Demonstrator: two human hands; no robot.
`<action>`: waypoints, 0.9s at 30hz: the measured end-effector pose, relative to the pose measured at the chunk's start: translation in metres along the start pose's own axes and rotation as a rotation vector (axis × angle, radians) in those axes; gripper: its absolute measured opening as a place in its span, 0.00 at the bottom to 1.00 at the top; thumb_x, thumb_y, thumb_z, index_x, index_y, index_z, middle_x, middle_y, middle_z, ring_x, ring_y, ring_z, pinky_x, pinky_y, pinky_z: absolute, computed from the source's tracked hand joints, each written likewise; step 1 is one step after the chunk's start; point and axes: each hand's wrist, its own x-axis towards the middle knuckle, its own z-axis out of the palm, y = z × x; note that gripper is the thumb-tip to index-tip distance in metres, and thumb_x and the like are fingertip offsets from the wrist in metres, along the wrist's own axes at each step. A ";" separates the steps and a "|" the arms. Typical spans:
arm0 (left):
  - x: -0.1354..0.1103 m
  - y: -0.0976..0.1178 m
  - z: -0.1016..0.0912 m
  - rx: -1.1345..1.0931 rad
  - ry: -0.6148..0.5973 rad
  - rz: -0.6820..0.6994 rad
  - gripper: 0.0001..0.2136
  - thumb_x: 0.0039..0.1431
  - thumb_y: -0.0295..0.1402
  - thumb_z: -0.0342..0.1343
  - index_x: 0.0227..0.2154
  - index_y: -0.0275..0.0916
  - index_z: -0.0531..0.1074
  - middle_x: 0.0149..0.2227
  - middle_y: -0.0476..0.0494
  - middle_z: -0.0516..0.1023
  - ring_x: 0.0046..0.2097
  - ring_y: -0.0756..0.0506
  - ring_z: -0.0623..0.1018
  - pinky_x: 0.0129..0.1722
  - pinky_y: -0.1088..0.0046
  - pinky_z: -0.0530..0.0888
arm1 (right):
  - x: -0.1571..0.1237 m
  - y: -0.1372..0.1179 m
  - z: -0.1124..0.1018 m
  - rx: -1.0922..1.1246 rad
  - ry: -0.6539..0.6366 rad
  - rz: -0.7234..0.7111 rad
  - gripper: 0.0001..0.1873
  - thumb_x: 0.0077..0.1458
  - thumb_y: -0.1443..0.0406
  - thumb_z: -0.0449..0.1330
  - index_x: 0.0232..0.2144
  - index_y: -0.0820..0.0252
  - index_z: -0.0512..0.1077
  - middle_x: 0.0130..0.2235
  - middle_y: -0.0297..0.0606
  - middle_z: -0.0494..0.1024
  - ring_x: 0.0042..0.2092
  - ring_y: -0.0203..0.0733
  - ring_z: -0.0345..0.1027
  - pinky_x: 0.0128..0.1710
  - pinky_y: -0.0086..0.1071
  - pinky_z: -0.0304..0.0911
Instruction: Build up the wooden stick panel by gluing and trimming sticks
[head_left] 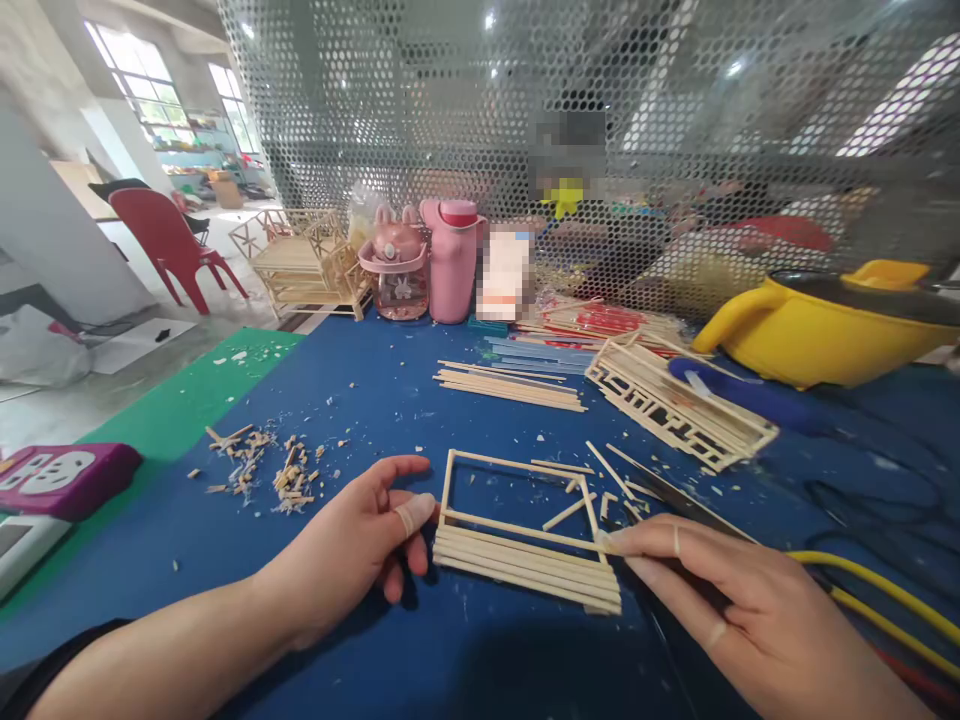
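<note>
- Purple power strip (60, 480), well left of the left hand, untouched.
- Heap of pale wood offcuts (262, 470) on the blue table mat (360, 400), just beyond the left hand; the trimming reads as already done.
- Left hand (360, 545): fingers loose and spread, gripping nothing, one capped fingertip pressed on the left edge of the frame.
- Flat frame of thin wooden sticks (525, 545) lies on the mat between the two hands. Its near band is packed tight with sticks; the far part is an open rectangle with one short stick lying loose and slanted inside. I'd judge it about half built.
- Bundle of long loose sticks (510, 385) beyond the frame, unused stock.
- Right hand (742, 610): fingers together, tips on the frame's near right corner. A thin dark tool (675, 500) runs under it; held or not, can't tell.
- Finished lattice stick panel (679, 405) beyond the right hand, near a yellow plastic pot (825, 325).
</note>
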 end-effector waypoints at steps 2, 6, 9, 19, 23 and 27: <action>-0.001 0.001 0.001 -0.010 -0.009 -0.021 0.25 0.59 0.40 0.55 0.55 0.35 0.56 0.19 0.54 0.72 0.15 0.56 0.64 0.15 0.83 0.60 | -0.001 0.000 0.000 0.006 -0.013 0.009 0.07 0.58 0.64 0.56 0.37 0.48 0.74 0.34 0.30 0.80 0.34 0.34 0.76 0.34 0.22 0.71; -0.001 0.003 0.004 -0.060 0.012 -0.036 0.26 0.57 0.35 0.58 0.55 0.34 0.56 0.18 0.54 0.72 0.17 0.55 0.68 0.17 0.84 0.63 | -0.001 -0.001 -0.001 0.037 -0.030 0.020 0.06 0.58 0.64 0.56 0.35 0.48 0.73 0.33 0.30 0.80 0.34 0.36 0.76 0.33 0.24 0.71; -0.001 0.004 0.006 -0.082 0.025 -0.040 0.28 0.55 0.34 0.60 0.56 0.34 0.56 0.18 0.55 0.71 0.17 0.55 0.68 0.17 0.84 0.63 | -0.001 -0.001 0.000 0.065 -0.057 0.033 0.06 0.58 0.63 0.56 0.35 0.48 0.74 0.33 0.31 0.80 0.33 0.38 0.75 0.31 0.26 0.71; -0.001 -0.003 0.005 -0.040 0.057 -0.066 0.30 0.53 0.39 0.62 0.56 0.41 0.57 0.19 0.56 0.70 0.18 0.55 0.68 0.18 0.84 0.65 | -0.003 -0.008 -0.004 0.207 -0.144 0.204 0.07 0.57 0.66 0.55 0.31 0.52 0.73 0.31 0.30 0.78 0.31 0.34 0.72 0.30 0.25 0.67; 0.001 -0.003 0.006 -0.033 0.066 -0.070 0.31 0.51 0.40 0.63 0.56 0.41 0.58 0.19 0.56 0.70 0.18 0.55 0.67 0.18 0.85 0.65 | -0.004 -0.009 -0.004 0.267 -0.148 0.202 0.09 0.58 0.67 0.54 0.32 0.52 0.74 0.32 0.31 0.78 0.32 0.35 0.72 0.32 0.26 0.66; 0.003 -0.005 0.006 -0.045 0.063 -0.073 0.30 0.52 0.39 0.63 0.56 0.42 0.59 0.20 0.56 0.70 0.19 0.55 0.67 0.18 0.85 0.66 | -0.005 -0.012 -0.003 0.266 -0.144 0.232 0.08 0.57 0.67 0.55 0.31 0.53 0.74 0.30 0.30 0.78 0.29 0.34 0.70 0.28 0.25 0.64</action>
